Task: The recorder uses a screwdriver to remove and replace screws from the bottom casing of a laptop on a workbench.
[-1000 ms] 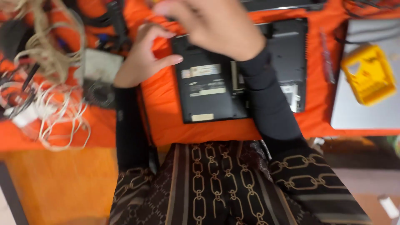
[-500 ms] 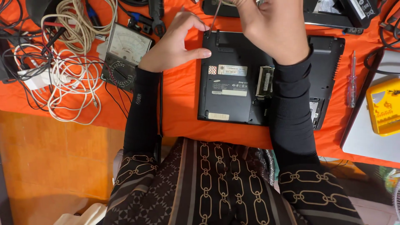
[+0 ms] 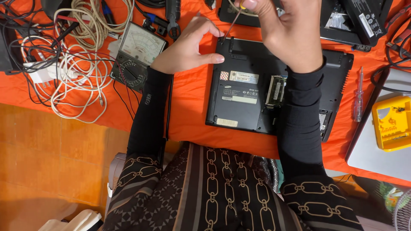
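Orange cloth (image 3: 188, 102) covers the worktop, and on it lies a black laptop turned bottom-side up (image 3: 248, 98), its underside with pale labels facing the ceiling and an open memory bay showing a green module near the middle. The person's right hand (image 3: 291, 38) is raised over the far edge of the laptop, fingers pinched together around the yellow-tipped handle of a thin metal-shafted screwdriver (image 3: 233, 23). The shaft slants down and to the left, its tip meeting the laptop's far left corner. The left hand (image 3: 186, 47) rests at that same corner, palm on the cloth, thumb stretched along the laptop's edge and the other fingers curled loosely together above it, touching the casing just beside the screwdriver tip. It grips nothing. Both forearms are in black sleeves, and a dark garment with a gold chain pattern fills the near foreground.

Left of the left hand sits a black analogue multimeter with a white dial face (image 3: 139, 53), lying tilted on the cloth. Further left, a tangle of white and beige cables (image 3: 72, 72) sprawls over the cloth, mixed with darker leads. To the right of the laptop a second screwdriver with a clear handle (image 3: 358, 100) lies on the cloth, well apart from both hands. Beyond it a yellow plastic box (image 3: 391, 122) sits on top of a grey closed laptop (image 3: 376, 156). Another opened black device (image 3: 342, 17) lies at the far edge, behind the right hand.
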